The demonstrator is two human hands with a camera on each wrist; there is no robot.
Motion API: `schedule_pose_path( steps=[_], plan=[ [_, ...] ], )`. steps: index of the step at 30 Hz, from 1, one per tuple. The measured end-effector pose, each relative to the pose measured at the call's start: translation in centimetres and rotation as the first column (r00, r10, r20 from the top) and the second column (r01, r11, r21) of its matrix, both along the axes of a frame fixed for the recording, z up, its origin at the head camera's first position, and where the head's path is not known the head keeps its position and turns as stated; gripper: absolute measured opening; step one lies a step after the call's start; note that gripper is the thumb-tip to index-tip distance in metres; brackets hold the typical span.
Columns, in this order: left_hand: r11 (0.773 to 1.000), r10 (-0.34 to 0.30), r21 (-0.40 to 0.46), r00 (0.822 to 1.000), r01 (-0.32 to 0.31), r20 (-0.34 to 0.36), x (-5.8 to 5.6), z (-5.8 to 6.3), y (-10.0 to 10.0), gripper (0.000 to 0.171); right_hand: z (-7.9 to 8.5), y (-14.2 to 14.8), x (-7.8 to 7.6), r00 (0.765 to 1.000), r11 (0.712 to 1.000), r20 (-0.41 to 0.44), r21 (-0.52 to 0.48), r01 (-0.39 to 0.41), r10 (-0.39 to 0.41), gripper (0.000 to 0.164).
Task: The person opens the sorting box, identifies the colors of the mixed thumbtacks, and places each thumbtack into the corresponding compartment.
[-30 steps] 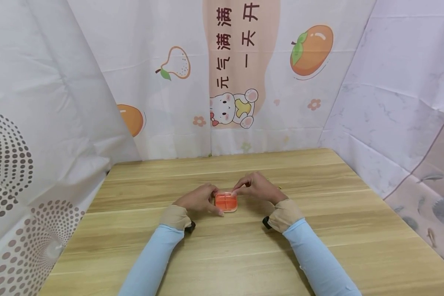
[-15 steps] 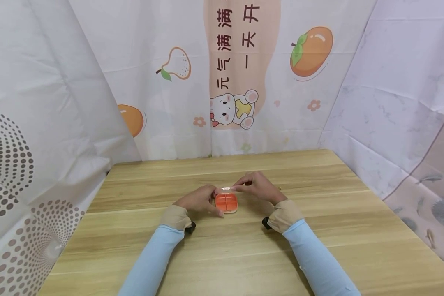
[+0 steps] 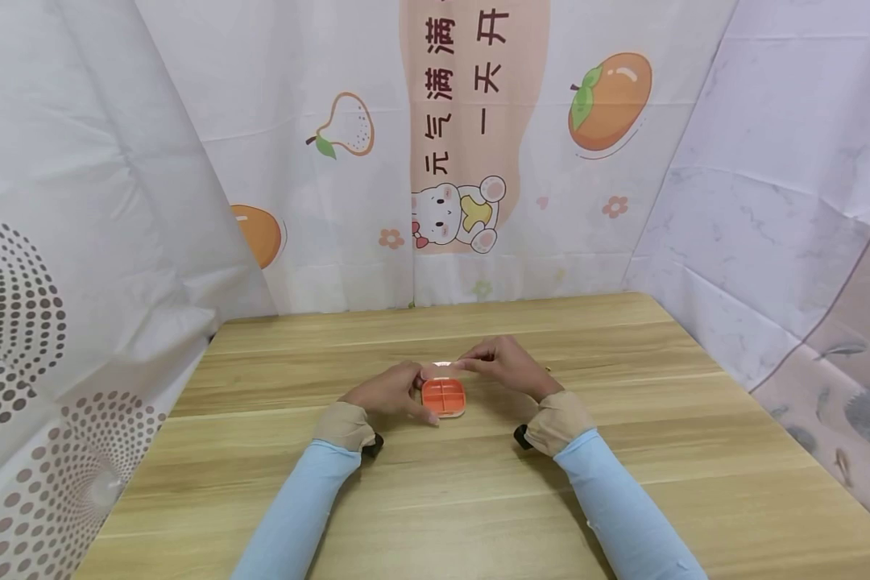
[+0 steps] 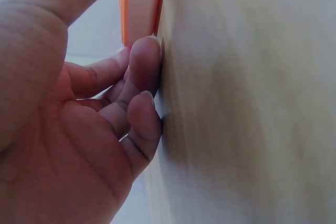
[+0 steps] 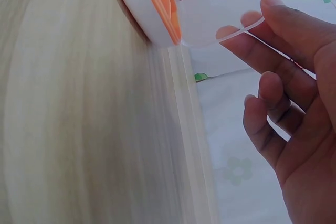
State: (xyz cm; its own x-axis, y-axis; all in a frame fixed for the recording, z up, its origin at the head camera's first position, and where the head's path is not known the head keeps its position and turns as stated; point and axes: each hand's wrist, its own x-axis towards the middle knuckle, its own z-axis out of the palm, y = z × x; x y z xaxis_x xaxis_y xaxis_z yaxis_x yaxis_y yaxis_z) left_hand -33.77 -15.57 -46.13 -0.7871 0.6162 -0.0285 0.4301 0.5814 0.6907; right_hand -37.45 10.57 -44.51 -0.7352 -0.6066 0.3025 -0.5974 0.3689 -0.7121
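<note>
A small pill box (image 3: 443,397) with an orange tray, split into several compartments, and a white outer shell (image 5: 137,6) lies on the table. I see nothing inside the compartments. Its clear lid (image 5: 218,9) stands raised along the far edge. My left hand (image 3: 390,391) grips the box from the left, thumb toward the near side and fingers toward the far side; the left wrist view shows some fingertips (image 4: 144,59) against the tabletop. With thumb and fingers, my right hand (image 3: 505,366) pinches the edge of the lid, its remaining fingers loosely bent.
The wooden table (image 3: 449,499) reaches back to a printed curtain (image 3: 333,201). More curtains hang at the left (image 3: 101,242) and right (image 3: 761,185). A tiny yellowish object (image 3: 548,369) lies beyond my right wrist.
The lid has swung up and away from the orange tray, drawn by my right fingers toward the far side. My left hand stays in place on the box.
</note>
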Motion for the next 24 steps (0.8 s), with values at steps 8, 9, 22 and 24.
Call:
schedule_pose_path(
  steps=[8, 9, 22, 24],
  plan=[
    [1.0, -0.018, 0.008, 1.0, 0.018, 0.015, 0.05, 0.22, 0.05, 0.053, -0.01, -0.15, -0.08, 0.999, 0.998, -0.012, 0.045, 0.053, -0.052, 0.017],
    [1.0, -0.012, -0.001, 1.0, 0.012, 0.011, 0.06, 0.23, 0.03, 0.054, 0.01, -0.17, -0.04, 0.998, 0.997, -0.017, 0.045, 0.057, -0.056, 0.017],
    [0.996, 0.044, -0.071, 0.999, -0.045, -0.006, 0.19, 0.16, 0.31, 0.064, -0.5, 0.02, 0.05, 0.991, 0.991, -0.041, 0.023, 0.132, -0.131, 0.024],
    [0.995, 0.054, -0.082, 0.999, -0.055, -0.006, 0.25, 0.15, 0.35, 0.065, -0.57, -0.03, 0.06, 0.989, 0.99, -0.034, 0.026, 0.141, -0.141, 0.024]
  ],
)
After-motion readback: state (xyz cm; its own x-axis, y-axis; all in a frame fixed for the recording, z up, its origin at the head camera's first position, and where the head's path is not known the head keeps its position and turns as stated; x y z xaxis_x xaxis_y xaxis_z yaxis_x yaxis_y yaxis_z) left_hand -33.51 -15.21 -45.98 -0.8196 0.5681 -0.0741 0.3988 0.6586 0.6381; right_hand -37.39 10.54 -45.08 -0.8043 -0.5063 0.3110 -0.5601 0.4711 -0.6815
